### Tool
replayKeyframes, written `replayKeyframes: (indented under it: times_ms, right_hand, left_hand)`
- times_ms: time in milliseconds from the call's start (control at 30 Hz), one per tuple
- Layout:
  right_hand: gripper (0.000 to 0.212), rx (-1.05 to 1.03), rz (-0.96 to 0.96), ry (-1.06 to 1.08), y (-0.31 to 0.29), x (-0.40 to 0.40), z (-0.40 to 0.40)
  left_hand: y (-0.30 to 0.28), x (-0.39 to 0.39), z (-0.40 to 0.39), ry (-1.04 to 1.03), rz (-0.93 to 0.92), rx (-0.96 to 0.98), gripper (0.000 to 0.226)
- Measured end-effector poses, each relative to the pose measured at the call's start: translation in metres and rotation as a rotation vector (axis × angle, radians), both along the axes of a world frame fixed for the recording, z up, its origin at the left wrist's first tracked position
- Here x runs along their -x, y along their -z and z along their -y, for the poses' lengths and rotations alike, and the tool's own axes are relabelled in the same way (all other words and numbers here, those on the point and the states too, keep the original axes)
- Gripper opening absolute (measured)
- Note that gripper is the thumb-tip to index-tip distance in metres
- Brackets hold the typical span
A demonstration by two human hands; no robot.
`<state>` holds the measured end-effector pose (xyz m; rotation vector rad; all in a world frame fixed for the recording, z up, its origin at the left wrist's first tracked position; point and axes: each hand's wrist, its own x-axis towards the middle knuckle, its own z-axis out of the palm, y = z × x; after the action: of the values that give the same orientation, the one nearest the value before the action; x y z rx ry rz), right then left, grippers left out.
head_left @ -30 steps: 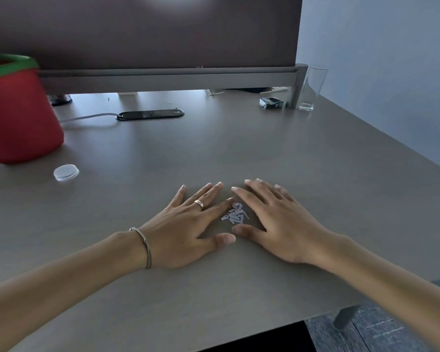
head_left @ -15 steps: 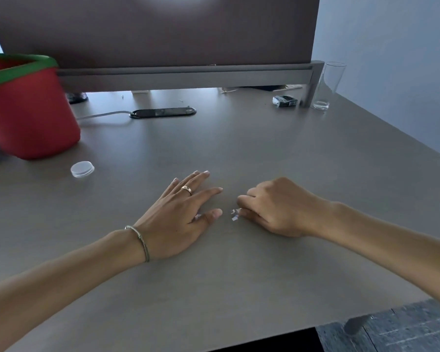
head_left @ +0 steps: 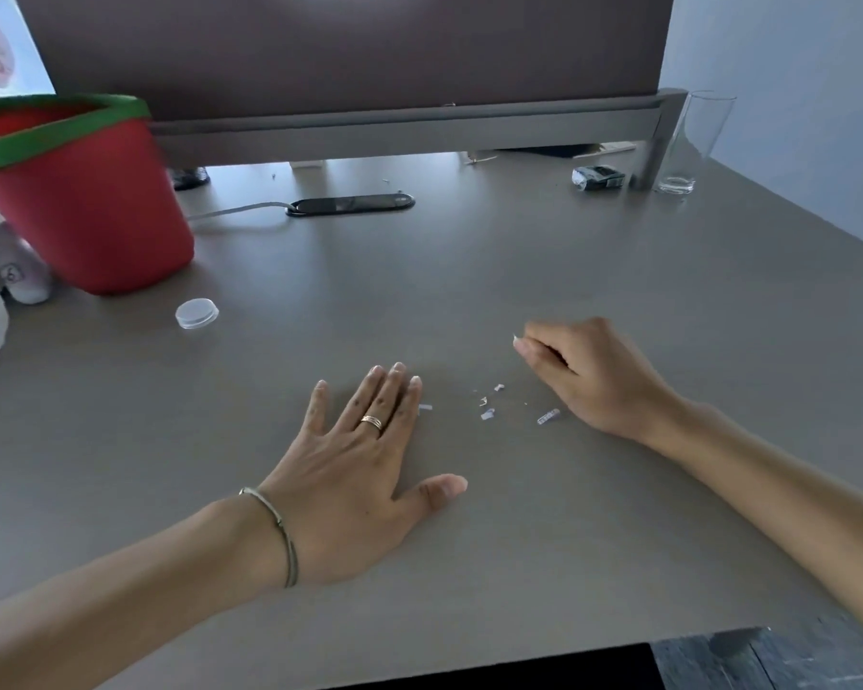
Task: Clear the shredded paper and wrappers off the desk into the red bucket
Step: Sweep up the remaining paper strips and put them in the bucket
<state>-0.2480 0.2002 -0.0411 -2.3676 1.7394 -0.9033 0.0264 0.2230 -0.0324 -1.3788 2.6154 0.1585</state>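
Several small white shreds of paper [head_left: 489, 408] lie scattered on the grey desk [head_left: 519, 271] between my hands. My left hand [head_left: 360, 470] rests flat, palm down, fingers spread, its fingertips touching one shred. My right hand [head_left: 579, 371] is curled into a loose fist to the right of the shreds, pinching a tiny white scrap at its fingertips. The red bucket [head_left: 86, 201] with a green rim stands at the far left of the desk, well away from both hands.
A clear plastic lid [head_left: 197, 313] lies near the bucket. A black cable port [head_left: 350, 205], a crumpled wrapper [head_left: 598, 178] and an empty glass [head_left: 693, 141] sit at the back under the dark partition. White crumpled items lie at the left edge [head_left: 1, 286].
My right hand closed on the pile of shreds and lifted away to the right, leaving scattered bits behind. My left hand drew back toward me and flattened. The view swung left toward the bucket.
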Motion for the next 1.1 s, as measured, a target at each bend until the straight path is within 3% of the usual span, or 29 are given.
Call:
replayKeyframes:
  times_ms: [233,400,700,933,1100]
  right_hand:
    - [0.044,0.002,0.142,0.066,-0.001,0.009,-0.006]
    - [0.044,0.005,0.272,0.103,-0.002,0.011,-0.005]
    - [0.044,0.017,0.292,0.104,-0.004,0.012,-0.004]
    - [0.044,0.015,0.302,0.133,-0.001,0.016,-0.004]
    - [0.045,0.0,0.29,0.121,0.0,0.016,-0.003]
  left_hand:
    - [0.004,0.059,0.013,0.069,-0.092,-0.048,0.09]
    - [0.004,0.058,0.015,0.143,-0.128,-0.056,0.079]
    - [-0.001,0.058,0.019,0.281,-0.244,-0.097,0.07]
    - [0.001,0.058,0.018,0.399,-0.251,0.018,0.063]
    - [0.002,0.042,0.025,0.344,-0.498,0.22,0.044]
